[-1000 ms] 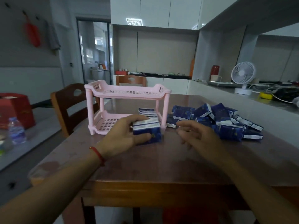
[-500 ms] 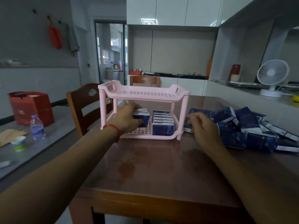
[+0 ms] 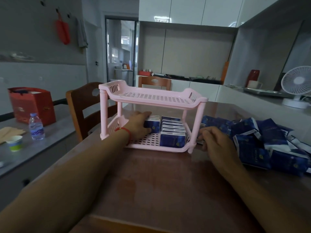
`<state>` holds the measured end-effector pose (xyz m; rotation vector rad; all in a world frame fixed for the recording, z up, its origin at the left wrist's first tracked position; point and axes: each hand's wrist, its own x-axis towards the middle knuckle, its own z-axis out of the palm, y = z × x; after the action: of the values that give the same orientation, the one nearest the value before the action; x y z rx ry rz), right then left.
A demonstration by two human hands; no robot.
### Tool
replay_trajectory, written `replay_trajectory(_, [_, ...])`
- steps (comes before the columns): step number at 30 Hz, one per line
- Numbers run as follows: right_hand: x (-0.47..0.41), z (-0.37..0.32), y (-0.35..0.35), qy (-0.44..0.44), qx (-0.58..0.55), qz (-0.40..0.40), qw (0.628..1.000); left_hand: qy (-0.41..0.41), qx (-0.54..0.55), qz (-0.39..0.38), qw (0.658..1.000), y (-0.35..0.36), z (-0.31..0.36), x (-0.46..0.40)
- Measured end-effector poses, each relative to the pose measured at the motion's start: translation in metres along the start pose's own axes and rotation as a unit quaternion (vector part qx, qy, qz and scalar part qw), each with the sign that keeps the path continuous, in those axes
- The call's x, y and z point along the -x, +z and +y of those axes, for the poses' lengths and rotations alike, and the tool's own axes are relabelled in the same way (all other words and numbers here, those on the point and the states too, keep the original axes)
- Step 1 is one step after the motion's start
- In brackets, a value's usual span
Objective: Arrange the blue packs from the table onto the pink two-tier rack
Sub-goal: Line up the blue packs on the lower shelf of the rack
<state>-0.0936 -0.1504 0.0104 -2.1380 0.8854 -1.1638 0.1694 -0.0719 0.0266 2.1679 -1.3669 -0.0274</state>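
The pink two-tier rack [image 3: 154, 98] stands on the brown table [image 3: 159, 182]; its top tier holds nothing. On the lower tier a row of several blue packs [image 3: 172, 134] stands at the right. My left hand [image 3: 138, 125] reaches into the lower tier and grips one blue pack [image 3: 153, 126] beside that row. My right hand [image 3: 217, 140] lies on the table just right of the rack's front leg, fingers curled over the edge of a pack there; the grip is partly hidden. A heap of blue packs [image 3: 262, 140] lies further right.
A wooden chair [image 3: 84, 108] stands left of the table, another chair [image 3: 154, 82] behind the rack. On the grey side counter sit a red box [image 3: 32, 105], a water bottle [image 3: 36, 126] and a paper cup [image 3: 15, 142]. A white fan [image 3: 297, 85] stands at far right.
My left hand carried a blue pack from the table front into the rack's lower tier. My right hand shifted to the packs beside the rack's right leg. The view came closer.
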Motion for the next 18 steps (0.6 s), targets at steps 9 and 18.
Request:
replay_trajectory(9, [0.0057, -0.0044, -0.0025, -0.004, 0.006, -0.016, 1.0, 0.032, -0.02, 0.05, 0.998, 0.0034, 0.0018, -0.0014])
replay_trajectory(18, [0.0085, -0.0081, -0.0022, 0.002, 0.004, -0.022, 1.0, 0.037, -0.01, 0.057, 0.998, 0.0045, 0.0017, -0.0037])
